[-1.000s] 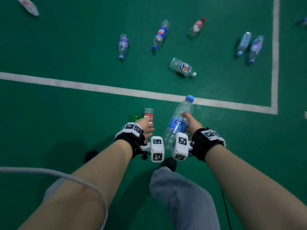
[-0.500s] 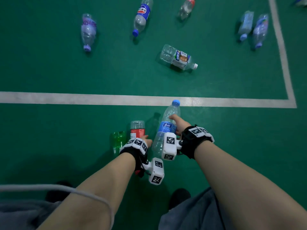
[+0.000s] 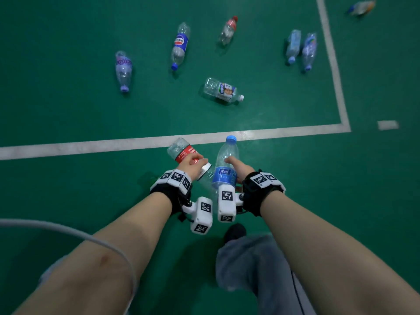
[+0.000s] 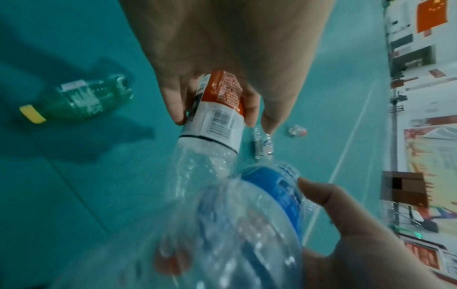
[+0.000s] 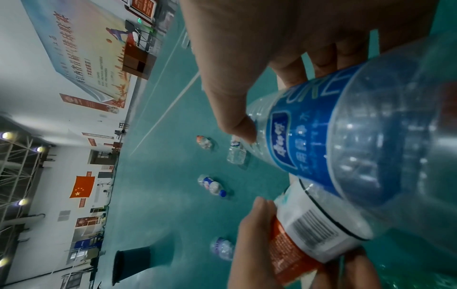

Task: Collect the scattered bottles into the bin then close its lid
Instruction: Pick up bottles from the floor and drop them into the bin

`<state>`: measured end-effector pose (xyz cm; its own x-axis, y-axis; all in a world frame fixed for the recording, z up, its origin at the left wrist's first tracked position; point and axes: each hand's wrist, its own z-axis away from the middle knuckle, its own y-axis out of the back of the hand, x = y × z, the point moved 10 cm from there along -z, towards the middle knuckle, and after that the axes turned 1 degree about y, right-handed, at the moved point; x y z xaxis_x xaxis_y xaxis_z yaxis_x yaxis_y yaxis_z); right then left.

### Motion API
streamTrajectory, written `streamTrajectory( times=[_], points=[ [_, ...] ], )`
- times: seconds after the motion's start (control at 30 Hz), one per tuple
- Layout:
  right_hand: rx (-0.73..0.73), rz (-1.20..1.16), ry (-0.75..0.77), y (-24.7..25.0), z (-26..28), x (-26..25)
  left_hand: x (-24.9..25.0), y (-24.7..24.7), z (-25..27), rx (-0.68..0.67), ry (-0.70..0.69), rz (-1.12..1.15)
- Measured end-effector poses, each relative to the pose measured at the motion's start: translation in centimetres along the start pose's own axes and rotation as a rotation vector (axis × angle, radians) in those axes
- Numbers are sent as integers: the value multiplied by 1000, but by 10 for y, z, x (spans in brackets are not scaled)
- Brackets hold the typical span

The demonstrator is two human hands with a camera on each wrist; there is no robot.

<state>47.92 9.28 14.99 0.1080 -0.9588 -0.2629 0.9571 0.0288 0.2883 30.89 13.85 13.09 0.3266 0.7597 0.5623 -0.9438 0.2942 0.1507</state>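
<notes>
My left hand (image 3: 192, 162) grips a clear bottle with a red and white label (image 3: 185, 153), tilted, base pointing away. My right hand (image 3: 236, 165) grips a tall bottle with a blue label and blue cap (image 3: 223, 176), cap pointing away; the two bottles touch. A green bottle with a yellow cap (image 4: 81, 99) lies on the floor below my left hand. Several more bottles lie beyond the white line, among them a clear one with a white cap (image 3: 223, 90) and a blue-labelled one (image 3: 180, 45). A black bin (image 5: 133, 262) stands farther off, lid not visible.
White court lines (image 3: 91, 145) cross the green floor. My grey trouser leg (image 3: 256, 269) and dark shoe (image 3: 235, 231) are below the hands. A grey cable (image 3: 68, 230) loops over my left forearm. Banners and a wooden stand (image 5: 136, 60) line the far wall.
My left hand has taken the red-labelled bottle off the floor beside the green one and raised it against the blue-labelled bottle. The right hand has kept its hold.
</notes>
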Motion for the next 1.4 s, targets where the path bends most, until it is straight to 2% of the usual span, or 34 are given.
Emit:
streamTrajectory(
  times=[0.13,0.23,0.33,0.4,0.53,0.63,0.77,0.87,0.93,1.03,1.17,1.3,1.4],
  points=[
    [0,-90,75,48,155,-50,105,24,141,-67,-116,-53],
    [-47,-208,171,88,294,-102,213,40,265,-190,-273,-155],
    [-66,-410,313,125,416,-143,313,54,374,-301,-447,-220],
    [-52,-583,412,145,488,-156,363,57,438,-383,-527,-197],
    [69,-810,571,185,604,-135,429,44,553,-493,-755,-247],
    [217,-915,649,228,675,-78,435,-1,635,-622,-846,-355],
    [481,-1096,719,305,757,42,401,-95,759,-824,-960,-397],
    [680,-1147,715,351,816,160,348,-170,848,-997,-923,-360],
    [785,-1163,712,372,852,249,304,-221,902,-1059,-913,-371],
    [943,-1205,677,391,904,401,221,-301,981,-1127,-891,-387],
    [1169,-1325,572,388,953,602,74,-400,1076,-1275,-813,-506],
    [1298,-1459,467,375,991,754,-58,-476,1158,-1343,-741,-671],
    [1387,-1514,391,362,1016,856,-147,-532,1226,-1447,-778,-805]
  ],
)
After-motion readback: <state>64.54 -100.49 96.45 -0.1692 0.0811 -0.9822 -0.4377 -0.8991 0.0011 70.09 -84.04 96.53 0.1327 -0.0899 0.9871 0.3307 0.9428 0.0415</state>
